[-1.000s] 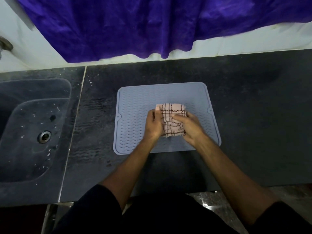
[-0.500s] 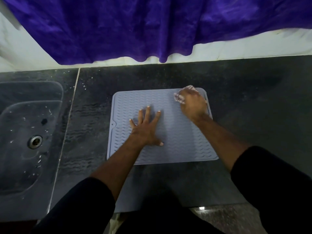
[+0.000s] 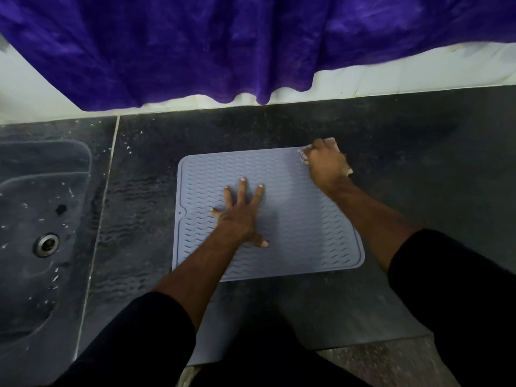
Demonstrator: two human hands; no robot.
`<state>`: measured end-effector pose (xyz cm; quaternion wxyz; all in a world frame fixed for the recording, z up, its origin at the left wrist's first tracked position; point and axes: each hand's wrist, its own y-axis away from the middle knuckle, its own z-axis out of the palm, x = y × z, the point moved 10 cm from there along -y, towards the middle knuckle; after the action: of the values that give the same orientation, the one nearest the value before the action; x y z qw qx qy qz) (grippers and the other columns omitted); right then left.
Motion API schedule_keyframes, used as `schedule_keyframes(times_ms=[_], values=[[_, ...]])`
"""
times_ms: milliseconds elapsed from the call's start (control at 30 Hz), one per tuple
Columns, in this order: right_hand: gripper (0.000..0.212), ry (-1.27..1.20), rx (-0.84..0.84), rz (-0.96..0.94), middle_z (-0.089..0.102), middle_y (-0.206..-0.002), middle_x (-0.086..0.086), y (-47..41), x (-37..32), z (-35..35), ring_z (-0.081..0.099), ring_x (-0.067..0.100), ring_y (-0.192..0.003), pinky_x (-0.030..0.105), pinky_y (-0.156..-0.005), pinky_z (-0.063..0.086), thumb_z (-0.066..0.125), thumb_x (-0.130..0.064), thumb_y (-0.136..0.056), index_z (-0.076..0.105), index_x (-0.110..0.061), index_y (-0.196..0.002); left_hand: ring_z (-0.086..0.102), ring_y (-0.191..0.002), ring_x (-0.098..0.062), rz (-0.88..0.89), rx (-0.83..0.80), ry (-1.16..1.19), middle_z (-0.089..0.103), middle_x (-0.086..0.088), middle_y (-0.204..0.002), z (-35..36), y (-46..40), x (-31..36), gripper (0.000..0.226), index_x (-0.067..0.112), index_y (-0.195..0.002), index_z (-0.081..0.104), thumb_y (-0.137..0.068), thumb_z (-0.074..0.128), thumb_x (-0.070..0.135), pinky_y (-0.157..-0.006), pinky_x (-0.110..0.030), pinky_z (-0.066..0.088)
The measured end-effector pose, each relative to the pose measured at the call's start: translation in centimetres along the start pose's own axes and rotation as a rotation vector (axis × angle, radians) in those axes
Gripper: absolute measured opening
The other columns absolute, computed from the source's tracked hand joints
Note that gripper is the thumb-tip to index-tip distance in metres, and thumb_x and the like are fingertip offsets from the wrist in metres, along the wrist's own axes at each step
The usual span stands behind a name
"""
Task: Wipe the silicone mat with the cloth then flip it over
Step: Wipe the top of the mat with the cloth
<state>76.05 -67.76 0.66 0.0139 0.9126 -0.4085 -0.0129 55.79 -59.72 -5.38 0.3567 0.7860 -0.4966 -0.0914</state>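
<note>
Your silicone mat (image 3: 293, 219) lies flat on the dark tabletop (image 3: 418, 191), near the front edge and just right of the sink (image 3: 42, 233). Your left hand (image 3: 240, 216) presses on the mat's middle with fingers spread straight, gripping nothing, pinning it in place. Your right hand (image 3: 326, 163) sits at the mat's far right corner, its grip closed round the cloth (image 3: 349, 171), of which only small pale bits show past the knuckles. You look to be in the wiping step, working one corner. Next, sweep the cloth across the rest of the ribbed surface, keeping the mat pinned, before you lift an edge to flip it.
</note>
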Motion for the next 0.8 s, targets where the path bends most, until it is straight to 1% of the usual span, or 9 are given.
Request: schedule_keyframes(times_ms=[67,167,267,367,433,500,633,733,800], values=[[0.039,0.018,-0.018,-0.031,0.048,-0.130,0.014,0.3,-0.6,1.2,0.043,0.034,-0.121,0.044,-0.096,0.045,0.058,-0.010,-0.089,0.056,-0.005,-0.127,-0.030,-0.140,-0.041,-0.014,-0.017,-0.006,-0.043,-0.002,-0.150,-0.1,-0.2,0.1,0.137,0.041,-0.146,-0.025,-0.063,0.085,0.047,-0.104,-0.076,0.011],[0.031,-0.007,-0.028,-0.035,0.053,-0.117,0.015,-0.6,0.7,0.4,0.048,0.034,-0.111,0.046,-0.086,0.049,0.062,-0.009,-0.085,0.061,-0.001,-0.115,-0.029,-0.140,-0.042,-0.028,-0.029,-0.005,-0.042,-0.003,-0.150,-0.2,-0.1,0.2,0.138,0.040,-0.147,-0.024,-0.063,0.085,0.045,-0.104,-0.076,0.013],[0.036,-0.098,-0.024,0.030,0.053,-0.118,0.015,-1.2,2.2,-0.1,0.047,0.034,-0.111,0.046,-0.085,0.048,0.066,-0.012,-0.084,0.060,-0.005,-0.119,-0.029,-0.140,-0.042,-0.020,-0.027,0.004,-0.042,-0.003,-0.151,-0.4,0.1,0.3,0.137,0.040,-0.147,-0.024,-0.064,0.085,0.044,-0.104,-0.076,0.013],[0.036,-0.007,-0.063,-0.044,0.050,-0.124,0.016,-0.3,0.2,1.0,0.045,0.035,-0.116,0.044,-0.091,0.046,0.059,-0.007,-0.086,0.059,-0.004,-0.122,-0.029,-0.140,-0.043,-0.021,-0.031,0.004,-0.042,-0.003,-0.151,-0.5,0.2,0.4,0.137,0.039,-0.148,-0.023,-0.064,0.085,0.044,-0.104,-0.076,0.014],[0.032,0.051,-0.058,-0.067,0.050,-0.122,0.016,-0.1,-0.2,1.2,0.046,0.035,-0.114,0.044,-0.089,0.047,0.058,-0.005,-0.086,0.061,-0.002,-0.118,-0.029,-0.140,-0.042,-0.017,-0.026,0.006,-0.042,-0.003,-0.151,-0.5,0.2,0.3,0.137,0.039,-0.148,-0.022,-0.064,0.085,0.045,-0.105,-0.076,0.014],[0.031,0.057,-0.083,-0.036,0.052,-0.118,0.016,-0.6,1.0,0.9,0.048,0.035,-0.111,0.044,-0.086,0.048,0.061,-0.006,-0.084,0.062,-0.001,-0.114,-0.029,-0.140,-0.042,-0.021,-0.026,0.009,-0.041,-0.003,-0.151,-0.5,0.3,0.3,0.137,0.039,-0.148,-0.022,-0.064,0.085,0.045,-0.105,-0.076,0.014],[0.031,0.031,-0.061,0.089,0.051,-0.121,0.018,-1.0,2.7,0.3,0.048,0.036,-0.111,0.046,-0.089,0.048,0.060,-0.007,-0.086,0.061,0.000,-0.116,-0.029,-0.140,-0.043,-0.021,-0.022,0.007,-0.042,-0.003,-0.151,-0.5,0.1,0.3,0.138,0.038,-0.148,-0.023,-0.062,0.086,0.045,-0.104,-0.077,0.014],[0.030,0.090,-0.060,0.017,0.050,-0.122,0.020,-0.3,0.2,1.0,0.049,0.036,-0.110,0.044,-0.088,0.048,0.058,-0.003,-0.086,0.061,0.003,-0.115,-0.029,-0.139,-0.043,-0.021,-0.025,0.013,-0.042,-0.003,-0.150,-0.5,0.0,0.2,0.139,0.039,-0.148,-0.023,-0.062,0.086,0.044,-0.103,-0.077,0.013],[0.031,0.084,-0.077,0.016,0.050,-0.121,0.018,-0.5,1.0,0.9,0.049,0.035,-0.110,0.044,-0.088,0.048,0.060,-0.005,-0.085,0.061,0.002,-0.116,-0.030,-0.139,-0.043,-0.022,-0.030,0.008,-0.043,-0.003,-0.150,-0.5,0.1,0.3,0.139,0.039,-0.148,-0.023,-0.062,0.086,0.044,-0.104,-0.077,0.012]])
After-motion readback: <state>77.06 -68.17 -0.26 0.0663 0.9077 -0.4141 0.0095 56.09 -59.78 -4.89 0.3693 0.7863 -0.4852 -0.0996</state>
